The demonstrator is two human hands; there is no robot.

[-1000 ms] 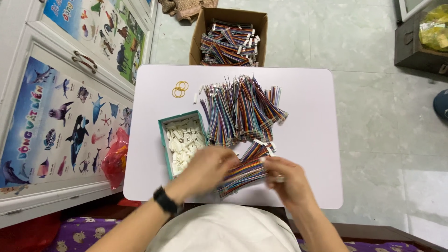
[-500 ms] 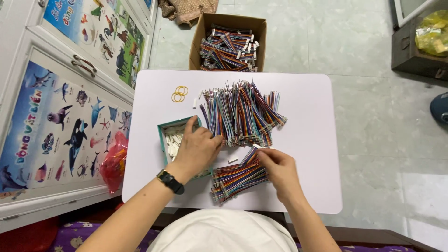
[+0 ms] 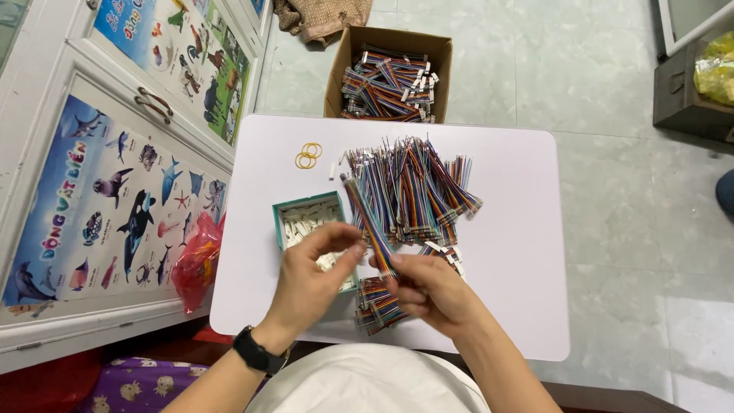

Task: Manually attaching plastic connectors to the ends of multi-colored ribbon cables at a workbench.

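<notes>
My right hand [image 3: 430,292] pinches one multicoloured ribbon wire strip [image 3: 367,222], which slants up and to the left above the table. My left hand [image 3: 312,281], with a black watch on its wrist, has thumb and forefinger curled at the strip's lower end, just over the green box of small white connectors [image 3: 306,219]. A big pile of coloured wire strips [image 3: 413,187] lies in the middle of the white table [image 3: 512,260]. A smaller bundle of wires [image 3: 376,302] rests under my hands near the front edge.
Two yellow rubber bands [image 3: 307,156] lie at the table's back left. A cardboard box of wire bundles [image 3: 391,74] stands on the tiled floor behind the table. A cabinet with animal posters [image 3: 115,176] and a red bag [image 3: 197,260] are on the left.
My left hand came out of the green box toward my right hand. My right hand lifted a single wire strip off the small bundle, and both hands now meet at it.
</notes>
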